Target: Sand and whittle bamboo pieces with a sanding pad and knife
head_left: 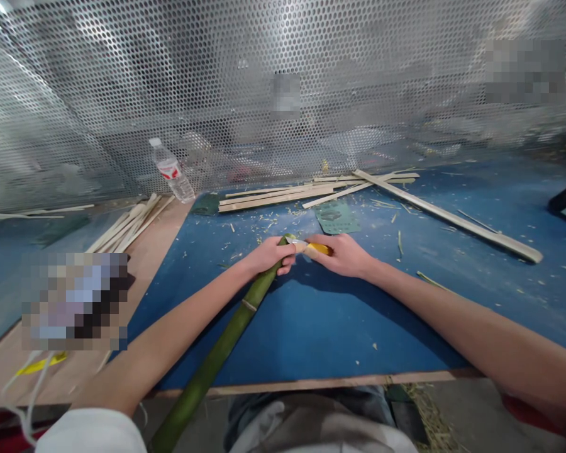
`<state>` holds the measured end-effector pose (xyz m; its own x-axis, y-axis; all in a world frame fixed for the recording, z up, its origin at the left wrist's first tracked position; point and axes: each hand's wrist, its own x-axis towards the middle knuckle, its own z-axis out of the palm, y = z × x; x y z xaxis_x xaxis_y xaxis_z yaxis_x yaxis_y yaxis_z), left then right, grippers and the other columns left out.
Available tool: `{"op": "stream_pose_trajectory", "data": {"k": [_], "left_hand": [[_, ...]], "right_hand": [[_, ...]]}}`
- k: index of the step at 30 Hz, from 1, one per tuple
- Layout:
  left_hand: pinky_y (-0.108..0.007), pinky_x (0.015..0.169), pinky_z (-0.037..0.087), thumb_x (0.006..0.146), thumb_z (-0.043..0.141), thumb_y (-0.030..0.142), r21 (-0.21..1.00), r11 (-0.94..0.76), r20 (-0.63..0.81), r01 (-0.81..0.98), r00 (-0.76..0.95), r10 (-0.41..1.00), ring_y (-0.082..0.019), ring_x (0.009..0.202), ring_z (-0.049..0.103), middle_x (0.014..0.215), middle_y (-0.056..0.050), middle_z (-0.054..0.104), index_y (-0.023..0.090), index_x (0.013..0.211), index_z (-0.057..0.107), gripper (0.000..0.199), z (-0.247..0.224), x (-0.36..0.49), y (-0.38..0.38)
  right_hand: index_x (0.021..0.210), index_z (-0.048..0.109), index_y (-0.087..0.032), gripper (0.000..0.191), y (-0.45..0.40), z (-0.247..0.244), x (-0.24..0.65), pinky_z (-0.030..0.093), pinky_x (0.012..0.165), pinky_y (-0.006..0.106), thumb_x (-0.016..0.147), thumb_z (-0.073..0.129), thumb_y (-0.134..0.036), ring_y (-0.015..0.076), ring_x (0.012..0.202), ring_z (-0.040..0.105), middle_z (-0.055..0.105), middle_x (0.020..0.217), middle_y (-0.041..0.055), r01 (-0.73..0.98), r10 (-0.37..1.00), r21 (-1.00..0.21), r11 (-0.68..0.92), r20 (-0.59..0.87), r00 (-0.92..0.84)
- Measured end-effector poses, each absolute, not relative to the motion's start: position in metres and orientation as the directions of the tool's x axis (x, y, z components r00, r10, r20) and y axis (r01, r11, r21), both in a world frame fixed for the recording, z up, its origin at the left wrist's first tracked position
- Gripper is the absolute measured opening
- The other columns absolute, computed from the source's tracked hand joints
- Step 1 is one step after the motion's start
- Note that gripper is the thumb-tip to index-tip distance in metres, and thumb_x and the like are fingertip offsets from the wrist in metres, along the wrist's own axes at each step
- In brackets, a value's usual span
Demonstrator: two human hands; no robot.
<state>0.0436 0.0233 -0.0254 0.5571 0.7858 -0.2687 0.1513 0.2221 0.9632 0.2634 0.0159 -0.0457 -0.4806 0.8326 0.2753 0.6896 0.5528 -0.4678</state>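
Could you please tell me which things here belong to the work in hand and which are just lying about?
Likely belonging: green stalk in left hand; yellow-handled knife in right hand; perhaps the pale strips.

Seemingly just lying about: plastic bottle; green sheet.

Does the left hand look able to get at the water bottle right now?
Probably, but the left hand would first have to let go of the green stalk. Otherwise the way looks free: the bottle seems to stand on this side of the mesh screen, with nothing tall in between.

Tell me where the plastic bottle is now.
In the head view, the plastic bottle is left of centre, in front of the perforated screen, just beyond the left bundle of pale strips.
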Motion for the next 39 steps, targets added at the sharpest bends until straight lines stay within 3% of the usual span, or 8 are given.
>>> {"op": "stream_pose_trajectory", "data": {"k": [6,12,16,20,25,31,39], "left_hand": [[-0.017,0.036,0.031,0.095,0.057,0.024,0.952,0.270,-0.305,0.144,0.502,0.809,-0.005,0.035,0.042,0.050,0.009,0.040,0.016,0.082,0.053,0.016,-0.021,0.049,0.022],[-0.018,0.035,0.032,0.102,0.046,0.035,0.942,0.280,-0.335,0.187,0.446,0.830,-0.005,0.032,0.039,0.048,0.008,0.039,0.019,0.073,0.044,0.034,-0.022,0.055,0.020],[-0.017,0.037,0.034,0.101,0.050,0.032,0.956,0.227,-0.290,0.186,0.480,0.828,-0.005,0.035,0.042,0.051,0.008,0.040,0.019,0.073,0.045,0.031,-0.021,0.053,0.017],[-0.017,0.041,0.036,0.097,0.056,0.031,0.963,0.175,-0.260,0.205,0.537,0.803,-0.005,0.041,0.048,0.060,0.004,0.051,0.015,0.078,0.053,0.025,-0.020,0.048,0.015],[-0.017,0.038,0.029,0.099,0.052,0.031,0.964,0.194,-0.262,0.183,0.513,0.817,-0.004,0.036,0.040,0.053,0.009,0.037,0.018,0.075,0.047,0.028,-0.023,0.048,0.017],[-0.017,0.037,0.029,0.102,0.046,0.032,0.953,0.170,-0.271,0.252,0.455,0.848,-0.004,0.032,0.039,0.047,0.010,0.035,0.019,0.069,0.042,0.035,-0.024,0.051,0.020],[-0.018,0.039,0.031,0.099,0.051,0.037,0.971,0.150,-0.230,0.188,0.540,0.810,-0.004,0.035,0.043,0.051,0.009,0.038,0.019,0.068,0.042,0.037,-0.027,0.047,0.018]], "right_hand": [[0.117,0.070,-0.023,0.051,0.015,-0.039,0.261,0.034,0.061,0.027,0.099,0.038,-0.058,0.0178,0.064,0.061,0.070,0.077,0.0040,0.723,0.843,-0.436,0.536,0.239,-0.481],[0.106,0.070,-0.023,0.051,0.014,-0.041,0.257,0.032,0.060,0.027,0.100,0.034,-0.059,0.0181,0.061,0.058,0.067,0.071,0.0032,0.750,0.884,-0.467,0.468,0.233,-0.406],[0.112,0.070,-0.021,0.053,0.015,-0.045,0.259,0.034,0.061,0.027,0.100,0.036,-0.060,0.0178,0.064,0.059,0.069,0.075,0.0041,0.698,0.853,-0.490,0.522,0.287,-0.437],[0.112,0.071,-0.020,0.054,0.017,-0.045,0.262,0.034,0.061,0.027,0.099,0.037,-0.060,0.0152,0.060,0.055,0.068,0.074,0.0031,0.642,0.806,-0.494,0.587,0.280,-0.521],[0.113,0.071,-0.020,0.055,0.017,-0.042,0.261,0.033,0.060,0.027,0.100,0.036,-0.060,0.0158,0.060,0.056,0.068,0.074,0.0032,0.665,0.822,-0.489,0.564,0.256,-0.509],[0.116,0.068,-0.021,0.052,0.013,-0.044,0.255,0.030,0.059,0.028,0.100,0.036,-0.058,0.0195,0.063,0.061,0.070,0.075,0.0052,0.792,0.875,-0.373,0.483,0.245,-0.418],[0.120,0.069,-0.019,0.051,0.018,-0.047,0.261,0.037,0.062,0.027,0.099,0.039,-0.055,0.0166,0.063,0.060,0.071,0.078,0.0047,0.668,0.827,-0.489,0.561,0.291,-0.481]]}}
